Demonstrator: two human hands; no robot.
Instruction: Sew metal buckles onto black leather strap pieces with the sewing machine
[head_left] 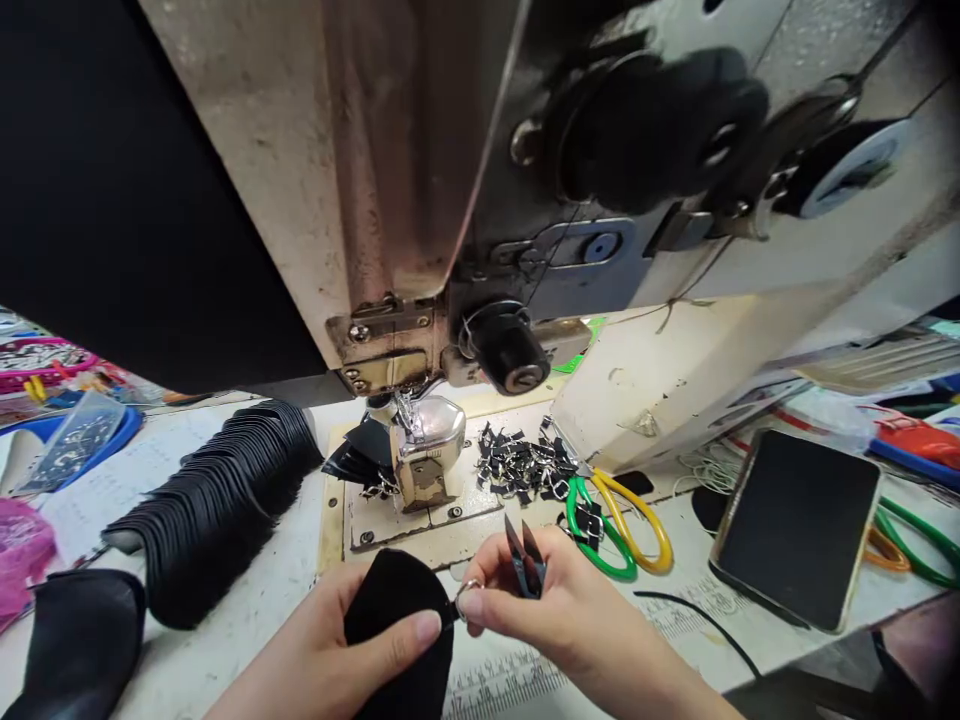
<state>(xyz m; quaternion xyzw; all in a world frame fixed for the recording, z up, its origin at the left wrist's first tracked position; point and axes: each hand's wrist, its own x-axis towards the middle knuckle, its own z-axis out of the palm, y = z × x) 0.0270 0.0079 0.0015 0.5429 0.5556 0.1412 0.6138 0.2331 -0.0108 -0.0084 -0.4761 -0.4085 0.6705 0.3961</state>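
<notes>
My left hand (330,640) grips a black rounded leather-like piece (401,590), thumb on its face. At that piece's right edge, my right hand (547,610) pinches a small metal ring (469,588) between thumb and finger. Thread snips (526,560) are tucked in the same hand, blades pointing up and apart. Just beyond my hands is the sewing machine's presser and needle area (427,450). Several black pieces (364,460) lie behind it on the left. To its right sits a pile of small black tabs with metal rings (521,460).
The sewing machine head (315,180) hangs over the work area. A long row of stacked black pieces (225,500) stands left, near another black piece (82,640). Green-and-yellow-handled scissors (630,520), a phone-like dark slab (799,525) and a black strip (701,620) lie right.
</notes>
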